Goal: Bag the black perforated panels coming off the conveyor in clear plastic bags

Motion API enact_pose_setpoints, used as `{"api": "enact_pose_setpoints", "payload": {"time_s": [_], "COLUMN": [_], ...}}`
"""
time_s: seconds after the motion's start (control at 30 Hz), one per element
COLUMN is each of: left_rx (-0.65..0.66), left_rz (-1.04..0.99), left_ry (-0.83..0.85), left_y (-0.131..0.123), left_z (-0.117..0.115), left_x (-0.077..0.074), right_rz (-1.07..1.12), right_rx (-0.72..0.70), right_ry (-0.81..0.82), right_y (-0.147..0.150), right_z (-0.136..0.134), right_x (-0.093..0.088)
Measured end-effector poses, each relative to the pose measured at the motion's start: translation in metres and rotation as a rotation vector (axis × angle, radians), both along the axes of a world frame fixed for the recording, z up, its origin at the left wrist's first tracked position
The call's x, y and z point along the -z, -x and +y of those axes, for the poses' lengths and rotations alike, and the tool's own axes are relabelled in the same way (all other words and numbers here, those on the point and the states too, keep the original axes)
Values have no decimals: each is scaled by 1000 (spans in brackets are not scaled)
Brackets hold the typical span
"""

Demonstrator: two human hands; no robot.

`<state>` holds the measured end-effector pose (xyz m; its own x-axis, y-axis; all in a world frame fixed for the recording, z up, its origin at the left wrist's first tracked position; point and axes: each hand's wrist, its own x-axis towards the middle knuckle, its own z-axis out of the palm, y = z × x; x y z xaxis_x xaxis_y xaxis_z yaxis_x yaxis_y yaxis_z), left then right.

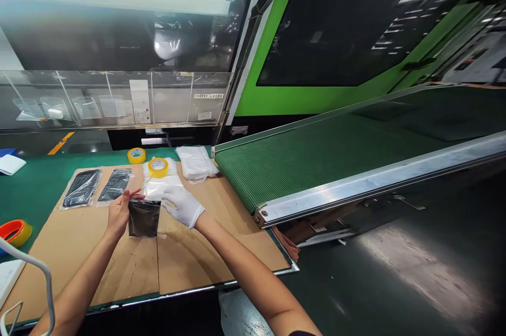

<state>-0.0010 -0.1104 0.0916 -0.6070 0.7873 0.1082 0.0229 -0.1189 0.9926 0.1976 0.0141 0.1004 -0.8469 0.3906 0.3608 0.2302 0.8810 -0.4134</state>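
Note:
A dark flat piece in a clear plastic bag (144, 218) hangs tilted over the cardboard. My left hand (119, 213), bare, grips its upper left edge with the thumb in front. At the top right corner, my right hand (182, 206) in a white glove pinches the bag; the fingertips are partly hidden. Two more bagged black parts, one at the left (82, 187) and one nearer my left hand (115, 185), lie flat on the cardboard. Just beyond my hands is a stack of clear plastic bags (164, 185) with a yellow tape roll (158, 167) on it.
Cardboard sheets (205, 252) cover much of the green table (43, 165). Another bag stack (195, 162) lies beside the green conveyor belt (300, 151), which slopes up rightward. More tape rolls sit at the back (136, 155) and left edge (15, 233). A clear divided rack (169, 99) stands behind.

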Motion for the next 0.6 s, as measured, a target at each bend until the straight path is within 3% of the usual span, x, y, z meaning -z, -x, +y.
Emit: {"api": "enact_pose_setpoints", "payload": {"time_s": [0.13,0.27,0.43,0.5,0.6], "left_rx": [-7,37,228,255,187], "left_rz": [4,26,45,1,-68], "left_ry": [7,-12,-38,17,44], "left_y": [0,11,25,25,22], "left_z": [0,-2,-9,-9,-5], "left_x": [-1,5,18,24,32], "right_rz": [-83,110,329,399,532], "right_rx": [-52,-114,-88,-64,-12], "right_ry": [17,49,59,152,370], "right_y": [1,-6,-10,-8,-4], "right_z": [-2,-7,-17,-20,-22], "right_x": [-7,-13,-11,-4,11]}}
